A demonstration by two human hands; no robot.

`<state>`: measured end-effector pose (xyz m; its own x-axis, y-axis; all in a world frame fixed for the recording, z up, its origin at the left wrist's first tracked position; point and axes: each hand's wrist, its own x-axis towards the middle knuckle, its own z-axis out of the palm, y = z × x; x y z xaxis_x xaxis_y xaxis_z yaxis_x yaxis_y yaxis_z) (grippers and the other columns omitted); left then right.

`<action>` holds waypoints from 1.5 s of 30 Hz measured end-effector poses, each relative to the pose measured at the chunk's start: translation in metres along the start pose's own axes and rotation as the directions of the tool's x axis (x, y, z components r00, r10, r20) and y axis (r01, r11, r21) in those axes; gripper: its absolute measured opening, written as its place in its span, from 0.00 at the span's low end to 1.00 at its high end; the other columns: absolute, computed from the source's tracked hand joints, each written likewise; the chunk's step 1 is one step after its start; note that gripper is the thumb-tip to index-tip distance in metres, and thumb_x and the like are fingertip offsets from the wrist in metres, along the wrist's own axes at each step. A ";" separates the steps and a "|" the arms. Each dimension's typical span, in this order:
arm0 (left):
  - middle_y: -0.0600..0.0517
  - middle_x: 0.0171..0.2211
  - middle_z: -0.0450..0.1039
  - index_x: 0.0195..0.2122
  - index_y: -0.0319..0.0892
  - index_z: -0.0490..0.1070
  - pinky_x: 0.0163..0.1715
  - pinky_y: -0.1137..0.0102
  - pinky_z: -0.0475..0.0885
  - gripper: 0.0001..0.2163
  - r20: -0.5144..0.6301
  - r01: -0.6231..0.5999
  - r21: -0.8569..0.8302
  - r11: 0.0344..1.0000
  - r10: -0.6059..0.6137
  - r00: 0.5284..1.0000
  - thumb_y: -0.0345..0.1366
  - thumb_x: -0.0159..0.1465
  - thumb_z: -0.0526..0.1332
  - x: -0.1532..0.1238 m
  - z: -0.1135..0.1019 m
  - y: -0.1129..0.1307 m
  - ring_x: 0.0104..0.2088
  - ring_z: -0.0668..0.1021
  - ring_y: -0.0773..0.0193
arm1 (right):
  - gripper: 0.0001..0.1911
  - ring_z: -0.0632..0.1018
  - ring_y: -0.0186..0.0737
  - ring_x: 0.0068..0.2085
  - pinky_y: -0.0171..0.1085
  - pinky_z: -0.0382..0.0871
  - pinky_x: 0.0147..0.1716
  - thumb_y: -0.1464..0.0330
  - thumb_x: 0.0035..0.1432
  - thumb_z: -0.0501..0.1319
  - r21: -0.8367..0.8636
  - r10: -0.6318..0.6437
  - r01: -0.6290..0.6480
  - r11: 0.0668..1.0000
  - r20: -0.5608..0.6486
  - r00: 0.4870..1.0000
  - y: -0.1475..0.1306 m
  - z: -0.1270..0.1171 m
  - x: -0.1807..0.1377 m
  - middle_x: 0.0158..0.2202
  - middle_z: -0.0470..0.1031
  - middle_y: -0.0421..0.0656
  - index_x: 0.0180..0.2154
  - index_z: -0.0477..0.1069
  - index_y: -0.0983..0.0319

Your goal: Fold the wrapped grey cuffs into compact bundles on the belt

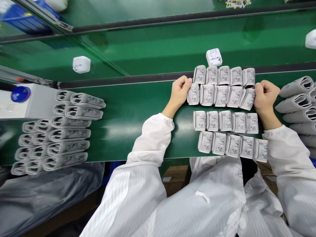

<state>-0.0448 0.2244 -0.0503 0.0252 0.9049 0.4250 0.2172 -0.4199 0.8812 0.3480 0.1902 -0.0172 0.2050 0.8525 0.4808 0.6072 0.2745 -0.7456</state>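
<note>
Several rows of folded, printed paper leaflets [221, 95] lie on the green work surface [128, 118] in front of me. My left hand [180, 89] is closed at the left end of the second row from the back, thumb and bent index finger against its end leaflet. At that row's right end, my right hand [267, 97] is closed too, its thumb on the last, tilted leaflet [247, 98]. The row spans between both hands. Behind it sits the back row [223, 75], and nearer my body lie two more rows, one [225, 120] ahead of the other [232, 144].
Stacked folded paper bundles lie at the left [70, 131] and right [300, 107]. White sockets [214, 57] line the green back panel. A white box [41, 98] with a blue round object [20, 94] stands far left. A blue basket [27, 21] is above.
</note>
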 end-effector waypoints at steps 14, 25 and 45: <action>0.55 0.27 0.55 0.28 0.46 0.56 0.33 0.61 0.62 0.39 -0.009 0.003 0.011 1.000 -0.003 1.000 0.79 0.71 0.62 0.000 0.001 0.005 0.29 0.60 0.63 | 0.27 0.57 0.35 0.26 0.44 0.49 0.30 0.77 0.62 0.65 0.017 -0.019 0.019 1.000 0.003 1.000 0.002 0.000 0.000 0.20 0.52 0.34 0.20 0.53 0.55; 0.55 0.27 0.54 0.28 0.46 0.55 0.34 0.61 0.65 0.37 0.002 -0.008 0.015 1.000 0.008 1.000 0.76 0.73 0.62 0.000 -0.001 0.003 0.29 0.61 0.63 | 0.28 0.57 0.33 0.26 0.44 0.50 0.30 0.78 0.63 0.66 -0.016 0.025 -0.025 1.000 0.002 1.000 -0.004 0.001 0.000 0.19 0.55 0.34 0.20 0.53 0.56; 0.57 0.24 0.51 0.25 0.46 0.55 0.28 0.62 0.52 0.37 0.016 -0.013 0.007 1.000 0.013 1.000 0.72 0.75 0.64 0.001 -0.004 -0.002 0.26 0.54 0.65 | 0.33 0.55 0.37 0.27 0.42 0.53 0.33 0.66 0.71 0.70 0.017 -0.040 0.040 0.999 -0.007 0.999 0.014 0.007 -0.005 0.22 0.51 0.34 0.21 0.51 0.56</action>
<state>-0.0495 0.2254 -0.0510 0.0431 0.9004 0.4330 0.2238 -0.4311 0.8741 0.3503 0.1929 -0.0337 0.1860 0.8380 0.5131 0.6020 0.3155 -0.7335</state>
